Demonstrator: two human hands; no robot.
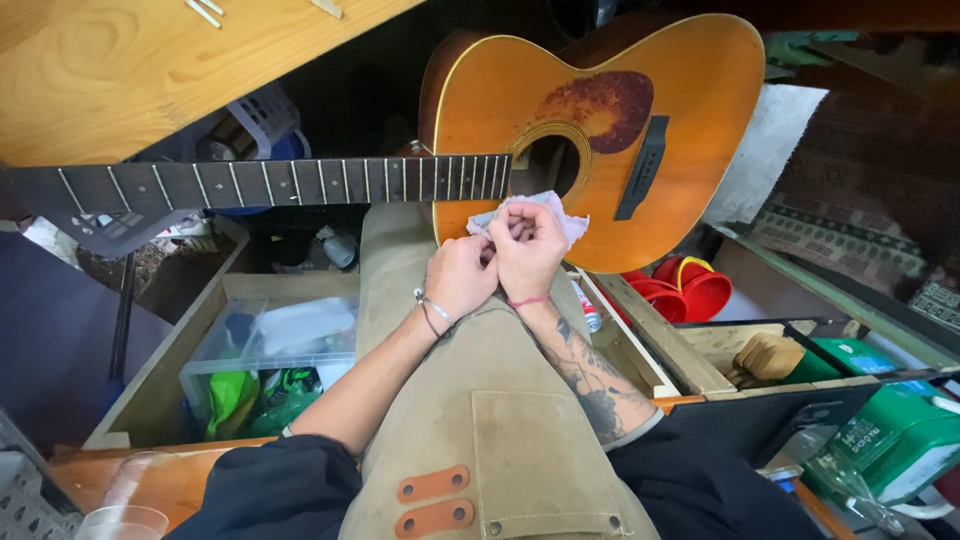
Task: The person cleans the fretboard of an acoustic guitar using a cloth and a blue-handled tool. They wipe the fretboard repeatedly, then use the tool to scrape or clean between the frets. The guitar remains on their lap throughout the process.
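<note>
- We look down at our lap, where one guitar (600,130) lies across our apron (470,420), body to the right, neck (270,183) running left.
- Our left hand (458,278) and right hand (527,248) meet just below the sound hole (548,163), at the guitar's lower edge.
- Both hands are clenched on one pale cloth (560,215); the right hand bunches it in the fingers and the left pinches it from the side.
- The cloth rests against the orange top, beside the end of the fretboard.
- We judge that the step in hand is readying the cloth to wipe the guitar.
- To do it well, we would fold the cloth into a smooth pad, keep grit out of it, and rub lightly along the grain.
- We would steady the body with one hand, so that the guitar does not slide off our lap.
- We see no strings on the neck, though the picture is too small to be sure.
- Counted: one guitar, one cloth, two hands, one dark bridge (642,165).
- One clear box (285,345) sits in a wooden crate at lower left.
- A stack of red bowls (690,285) stands at right; we cannot tell how many there are.
- One green box (895,440) sits at lower right.
- A wooden bench (120,70) fills the upper left.
</note>
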